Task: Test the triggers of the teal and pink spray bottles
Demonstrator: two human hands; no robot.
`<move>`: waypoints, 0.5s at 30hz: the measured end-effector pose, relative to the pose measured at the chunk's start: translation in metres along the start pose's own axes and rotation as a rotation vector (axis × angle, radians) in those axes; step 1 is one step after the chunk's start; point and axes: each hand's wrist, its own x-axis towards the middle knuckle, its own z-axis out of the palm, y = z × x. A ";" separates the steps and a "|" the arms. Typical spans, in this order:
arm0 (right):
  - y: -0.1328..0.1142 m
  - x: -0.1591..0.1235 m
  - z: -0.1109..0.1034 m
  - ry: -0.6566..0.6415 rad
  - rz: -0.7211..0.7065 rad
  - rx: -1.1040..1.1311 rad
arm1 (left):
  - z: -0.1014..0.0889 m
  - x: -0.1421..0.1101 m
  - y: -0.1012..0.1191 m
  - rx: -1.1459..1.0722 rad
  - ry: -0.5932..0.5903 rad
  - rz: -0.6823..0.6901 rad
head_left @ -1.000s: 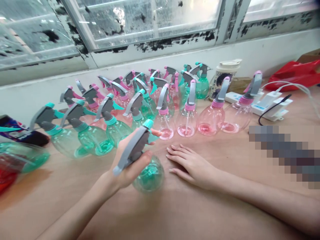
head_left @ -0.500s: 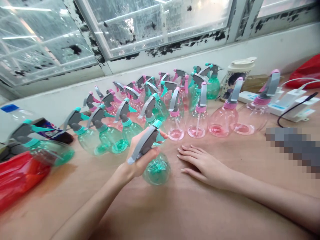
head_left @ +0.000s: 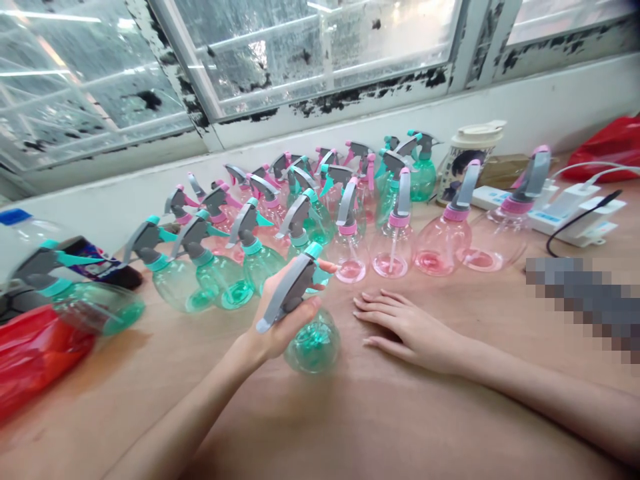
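Observation:
My left hand (head_left: 275, 327) is wrapped round the neck of a green spray bottle (head_left: 314, 343) with a grey and teal trigger head, just in front of the rows. Part of its neck is hidden by my fingers. To its right, my right hand (head_left: 400, 328) lies palm down on the wooden table (head_left: 380, 427), fingers stretched out and holding nothing. Just beyond my hands stand several green spray bottles (head_left: 227, 280) on the left and several pink spray bottles (head_left: 393, 257) on the right, with more of both colours packed behind them.
A red plastic bag (head_left: 40, 357) and a dark-labelled drink bottle (head_left: 100, 263) lie at the left. Toward the back right are a lidded cup (head_left: 467, 160), a white power strip (head_left: 565, 217) with cables, and another red bag (head_left: 607, 150). A white wall with windows runs behind.
The view has shifted slightly. My left hand keeps the green spray bottle in nearly the same place, and my right hand stays flat on the table.

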 end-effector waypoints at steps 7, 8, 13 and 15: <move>0.000 0.000 0.000 -0.002 0.009 0.022 | 0.001 -0.002 0.001 0.022 0.003 0.020; 0.000 0.000 0.000 -0.010 0.010 0.015 | 0.001 -0.002 0.001 0.027 0.007 0.014; 0.002 -0.001 0.001 -0.035 0.009 -0.006 | 0.001 -0.002 0.002 0.030 0.029 -0.001; 0.002 -0.001 0.001 -0.034 0.009 -0.010 | 0.002 -0.002 0.002 0.032 0.026 0.006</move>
